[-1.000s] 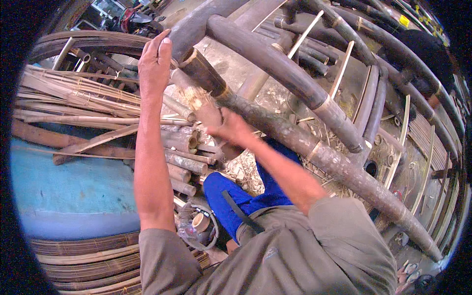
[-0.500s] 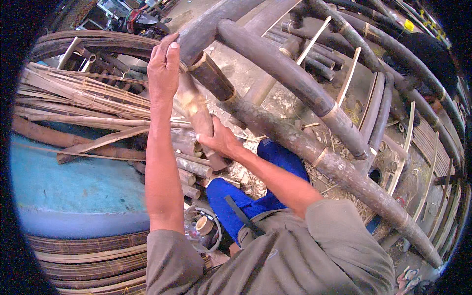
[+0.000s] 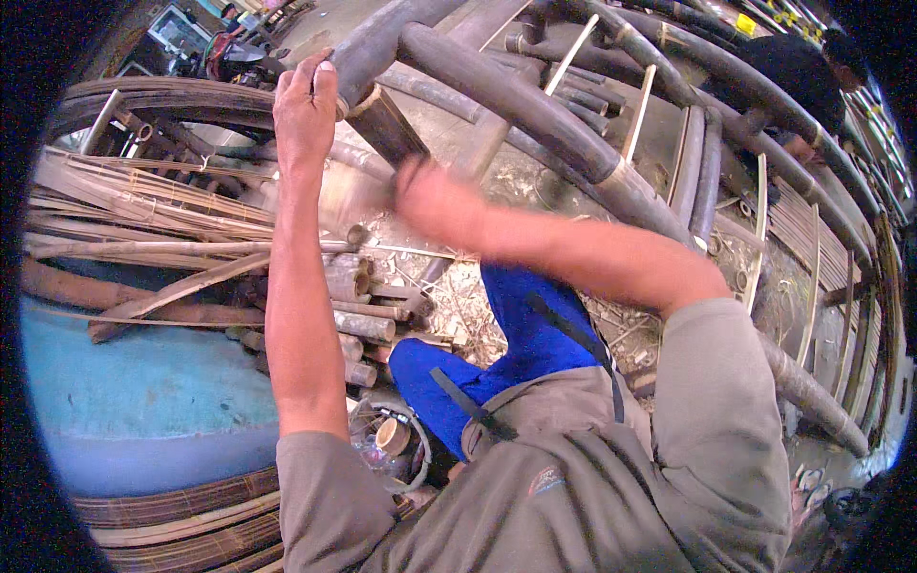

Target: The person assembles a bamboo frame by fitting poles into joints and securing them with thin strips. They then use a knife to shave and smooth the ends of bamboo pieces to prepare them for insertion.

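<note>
My left hand (image 3: 306,110) is closed around the lower end of a thick dark bamboo pole (image 3: 382,43), part of a bamboo frame. Below that end, a shorter dark bamboo piece (image 3: 387,124) with a pale rim slants down to the right. My right hand (image 3: 439,201) is smeared by motion beside this piece, its arm bent across in front of me. From it a blurred pale wooden club (image 3: 353,186) extends left, behind my left wrist. The exact grip of the right fingers is hard to make out.
Split bamboo strips (image 3: 143,201) lie in bundles at left above a blue surface (image 3: 143,363). Cut bamboo lengths (image 3: 363,325) are stacked by my knee, near shavings (image 3: 468,306). More framework (image 3: 707,181) fills the right; a person in black (image 3: 788,81) is behind it.
My right hand has moved up with the club, and its elbow has swung outward to the right. My left hand keeps its hold on the pole. The view has shifted slightly.
</note>
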A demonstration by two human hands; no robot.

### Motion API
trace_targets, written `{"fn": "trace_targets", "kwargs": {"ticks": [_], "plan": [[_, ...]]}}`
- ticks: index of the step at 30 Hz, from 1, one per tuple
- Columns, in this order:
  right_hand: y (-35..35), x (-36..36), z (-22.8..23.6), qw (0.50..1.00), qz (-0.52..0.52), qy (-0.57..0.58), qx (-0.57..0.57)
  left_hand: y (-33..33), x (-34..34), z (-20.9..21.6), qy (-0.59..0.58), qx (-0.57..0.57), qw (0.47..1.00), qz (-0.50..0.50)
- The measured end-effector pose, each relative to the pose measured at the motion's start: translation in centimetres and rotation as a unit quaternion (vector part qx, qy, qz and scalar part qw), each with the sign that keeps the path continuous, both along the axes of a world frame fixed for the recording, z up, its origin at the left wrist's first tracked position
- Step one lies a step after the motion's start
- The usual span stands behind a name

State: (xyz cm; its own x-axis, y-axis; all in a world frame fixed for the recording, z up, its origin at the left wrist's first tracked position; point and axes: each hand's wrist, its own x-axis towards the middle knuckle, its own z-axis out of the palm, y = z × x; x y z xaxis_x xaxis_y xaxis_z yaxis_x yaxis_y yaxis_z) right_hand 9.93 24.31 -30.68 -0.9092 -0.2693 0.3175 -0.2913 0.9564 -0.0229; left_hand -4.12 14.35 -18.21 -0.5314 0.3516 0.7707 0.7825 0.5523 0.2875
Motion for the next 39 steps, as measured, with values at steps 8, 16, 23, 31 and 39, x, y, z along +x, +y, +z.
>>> {"fn": "trace_targets", "kwargs": {"ticks": [8, 16, 23, 31, 39], "plan": [[-0.6, 1.3, 3.0, 0.995, 0.031, 0.042, -0.083, -0.1, -0.7, -0.4, 0.014, -0.007, 1.0, -0.015], [3.6, 0.4, 3.1, 0.988, 0.014, 0.04, -0.147, -0.1, 0.0, -0.8, 0.033, -0.02, 0.999, -0.019], [6.9, 12.5, 2.2, 0.876, 0.003, -0.241, -0.418, -1.7, -1.3, -0.8, 0.018, -0.038, 0.999, -0.016], [13.6, 16.3, 8.7, 0.88, -0.052, 0.054, -0.468, -0.8, -0.6, -1.1, -0.046, 0.019, 0.999, -0.022], [12.6, -3.2, 16.7, 0.988, 0.002, 0.045, -0.145, -0.7, -1.9, -1.6, 0.023, -0.011, 1.0, 0.009]]}}
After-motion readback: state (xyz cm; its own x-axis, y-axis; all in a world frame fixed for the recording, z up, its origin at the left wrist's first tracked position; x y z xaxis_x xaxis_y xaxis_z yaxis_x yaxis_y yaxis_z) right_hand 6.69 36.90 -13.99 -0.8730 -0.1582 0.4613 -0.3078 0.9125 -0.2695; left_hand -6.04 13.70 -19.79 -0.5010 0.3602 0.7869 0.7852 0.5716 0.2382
